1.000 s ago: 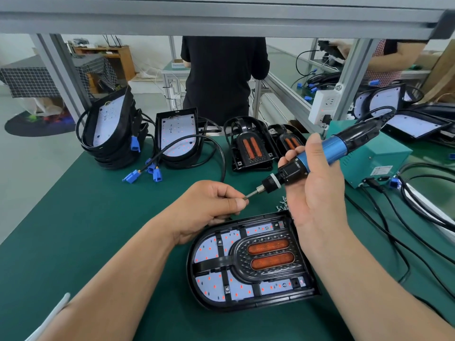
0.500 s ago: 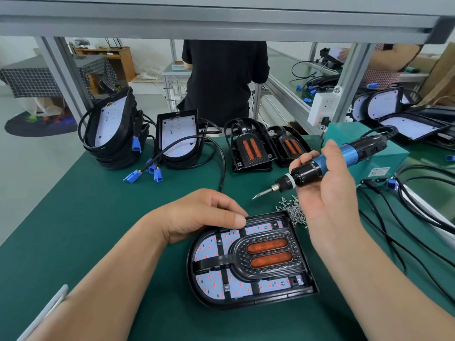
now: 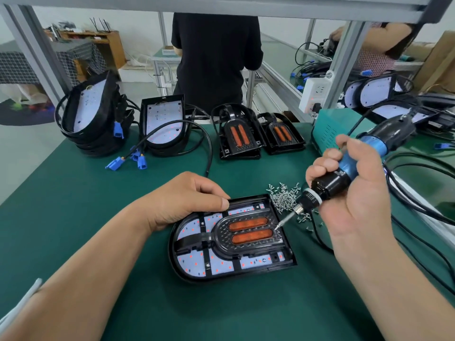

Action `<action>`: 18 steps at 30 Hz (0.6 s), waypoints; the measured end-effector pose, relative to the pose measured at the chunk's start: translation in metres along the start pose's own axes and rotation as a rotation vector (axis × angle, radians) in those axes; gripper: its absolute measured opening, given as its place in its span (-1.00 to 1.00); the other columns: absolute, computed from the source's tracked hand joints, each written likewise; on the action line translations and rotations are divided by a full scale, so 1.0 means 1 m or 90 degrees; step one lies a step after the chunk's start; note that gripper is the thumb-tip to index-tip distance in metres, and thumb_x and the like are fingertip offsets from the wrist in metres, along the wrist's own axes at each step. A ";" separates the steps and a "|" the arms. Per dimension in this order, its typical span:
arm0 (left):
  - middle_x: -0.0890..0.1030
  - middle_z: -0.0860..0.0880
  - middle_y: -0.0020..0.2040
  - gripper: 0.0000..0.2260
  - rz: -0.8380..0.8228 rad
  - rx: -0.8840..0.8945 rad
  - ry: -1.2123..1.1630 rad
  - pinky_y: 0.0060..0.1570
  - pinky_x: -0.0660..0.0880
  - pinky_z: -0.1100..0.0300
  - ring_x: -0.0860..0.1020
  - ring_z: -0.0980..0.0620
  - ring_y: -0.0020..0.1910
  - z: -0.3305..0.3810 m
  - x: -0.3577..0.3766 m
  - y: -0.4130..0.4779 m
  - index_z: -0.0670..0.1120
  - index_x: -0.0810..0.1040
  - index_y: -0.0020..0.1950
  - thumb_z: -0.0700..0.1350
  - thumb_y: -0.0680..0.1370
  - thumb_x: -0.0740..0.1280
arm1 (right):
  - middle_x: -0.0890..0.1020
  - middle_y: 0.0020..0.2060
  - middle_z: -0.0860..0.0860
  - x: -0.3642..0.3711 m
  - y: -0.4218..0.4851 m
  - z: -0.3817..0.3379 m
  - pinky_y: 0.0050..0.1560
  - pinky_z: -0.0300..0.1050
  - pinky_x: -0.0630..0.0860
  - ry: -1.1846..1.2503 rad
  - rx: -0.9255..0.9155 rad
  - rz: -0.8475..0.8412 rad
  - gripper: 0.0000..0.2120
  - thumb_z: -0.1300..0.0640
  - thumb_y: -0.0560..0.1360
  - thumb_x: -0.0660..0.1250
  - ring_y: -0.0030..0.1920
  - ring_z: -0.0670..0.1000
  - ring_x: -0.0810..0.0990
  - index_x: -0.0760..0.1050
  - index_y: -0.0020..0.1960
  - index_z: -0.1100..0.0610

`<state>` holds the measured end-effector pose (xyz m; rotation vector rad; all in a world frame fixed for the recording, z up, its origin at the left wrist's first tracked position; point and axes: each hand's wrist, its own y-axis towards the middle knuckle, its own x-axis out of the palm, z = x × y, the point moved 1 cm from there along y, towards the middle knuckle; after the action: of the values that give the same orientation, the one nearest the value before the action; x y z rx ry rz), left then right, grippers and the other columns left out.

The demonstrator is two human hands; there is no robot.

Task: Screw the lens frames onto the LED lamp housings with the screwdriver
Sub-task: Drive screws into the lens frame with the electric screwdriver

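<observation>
The right hand (image 3: 349,193) has all its fingers wrapped tight round the screwdriver (image 3: 330,185), gripping it low on the black and blue barrel, tilted so the bit points down and to the left. The bit's tip sits right at the right end of the lens frame (image 3: 221,232), though it's too small to tell if there's a screw on it. The frame lies in the housing (image 3: 187,276), which is flat on the green mat (image 3: 98,217) between both arms. The left hand (image 3: 187,200) is curled over the housing's far left rim, thumb pressed on the edge and holding it down. What the tucked fingers are doing isn't visible.

A loose pile of screws (image 3: 283,198) sits just beside the housing's far right corner, under the screwdriver. Further back there are two spare frames (image 3: 238,134), a stack of housings (image 3: 91,119) with blue plugs (image 3: 140,161), and a teal box (image 3: 327,134).
</observation>
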<state>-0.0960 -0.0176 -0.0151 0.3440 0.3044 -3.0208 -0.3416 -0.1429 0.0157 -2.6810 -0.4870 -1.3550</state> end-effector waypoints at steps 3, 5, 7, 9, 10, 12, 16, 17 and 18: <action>0.77 -0.12 -0.08 -0.83 0.031 0.022 0.033 -0.02 0.61 0.17 0.69 0.03 -0.13 -0.001 0.000 0.003 -0.11 0.79 -0.07 -0.06 0.42 0.52 | 0.46 -0.24 -0.04 0.003 -0.004 -0.002 -0.27 -0.22 0.45 -0.025 0.000 -0.046 -0.90 0.12 0.68 0.24 -0.34 -0.09 0.40 0.45 0.18 0.10; 0.77 -0.06 -0.07 -0.82 0.039 0.034 0.057 0.00 0.60 0.18 0.69 0.06 -0.11 -0.001 -0.001 0.004 -0.07 0.79 -0.08 -0.01 0.41 0.53 | 0.45 -0.24 -0.05 0.005 -0.006 -0.003 -0.29 -0.22 0.45 -0.049 -0.002 -0.081 -0.90 0.12 0.69 0.20 -0.35 -0.10 0.39 0.46 0.17 0.07; 0.77 -0.02 -0.07 -0.76 0.039 0.045 0.070 0.00 0.58 0.19 0.70 0.07 -0.09 -0.002 -0.002 0.005 -0.05 0.79 -0.08 0.06 0.38 0.54 | 0.43 -0.25 -0.06 0.007 -0.008 -0.004 -0.29 -0.22 0.44 -0.072 -0.005 -0.114 -0.89 0.13 0.69 0.18 -0.36 -0.10 0.38 0.46 0.15 0.05; 0.77 -0.01 -0.06 -0.73 0.038 0.052 0.076 -0.01 0.58 0.22 0.71 0.08 -0.09 -0.003 -0.002 0.005 -0.03 0.79 -0.07 0.11 0.36 0.53 | 0.43 -0.25 -0.07 0.009 -0.010 -0.006 -0.30 -0.22 0.44 -0.092 -0.006 -0.135 -0.89 0.13 0.68 0.17 -0.36 -0.10 0.37 0.46 0.15 0.03; 0.77 -0.01 -0.06 -0.72 0.038 0.055 0.076 -0.02 0.57 0.23 0.71 0.08 -0.09 -0.004 -0.002 0.005 -0.02 0.79 -0.07 0.12 0.35 0.53 | 0.42 -0.25 -0.07 0.010 -0.010 -0.006 -0.30 -0.22 0.44 -0.097 -0.007 -0.141 -0.89 0.13 0.68 0.17 -0.36 -0.10 0.37 0.45 0.15 0.03; 0.77 -0.01 -0.06 -0.72 0.038 0.057 0.074 -0.04 0.57 0.26 0.70 0.10 -0.10 -0.004 -0.003 0.006 -0.03 0.79 -0.07 0.12 0.35 0.53 | 0.42 -0.26 -0.07 0.011 -0.012 -0.006 -0.29 -0.22 0.44 -0.101 -0.010 -0.154 -0.87 0.13 0.67 0.16 -0.36 -0.10 0.38 0.45 0.16 0.03; 0.77 -0.02 -0.07 -0.72 0.036 0.057 0.066 -0.06 0.57 0.26 0.70 0.09 -0.11 -0.004 -0.002 0.005 -0.05 0.79 -0.08 0.11 0.35 0.53 | 0.43 -0.27 -0.07 0.013 -0.014 -0.005 -0.31 -0.22 0.45 -0.110 -0.006 -0.185 -0.86 0.13 0.65 0.15 -0.38 -0.11 0.40 0.44 0.15 0.03; 0.77 -0.03 -0.08 -0.74 0.036 0.055 0.062 -0.07 0.57 0.26 0.69 0.08 -0.12 -0.004 -0.002 0.006 -0.06 0.79 -0.08 0.08 0.36 0.54 | 0.43 -0.27 -0.07 0.014 -0.014 -0.005 -0.31 -0.21 0.45 -0.112 -0.005 -0.190 -0.86 0.13 0.64 0.15 -0.38 -0.10 0.41 0.44 0.16 0.03; 0.76 -0.04 -0.09 -0.77 0.037 0.053 0.059 -0.08 0.57 0.25 0.69 0.08 -0.13 -0.004 -0.002 0.006 -0.07 0.79 -0.08 0.05 0.38 0.54 | 0.44 -0.27 -0.07 0.014 -0.015 -0.004 -0.31 -0.21 0.45 -0.115 -0.005 -0.193 -0.85 0.14 0.64 0.15 -0.39 -0.10 0.41 0.44 0.16 0.03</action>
<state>-0.0925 -0.0223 -0.0197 0.4916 0.1729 -2.9721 -0.3415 -0.1265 0.0285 -2.8382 -0.9412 -1.1786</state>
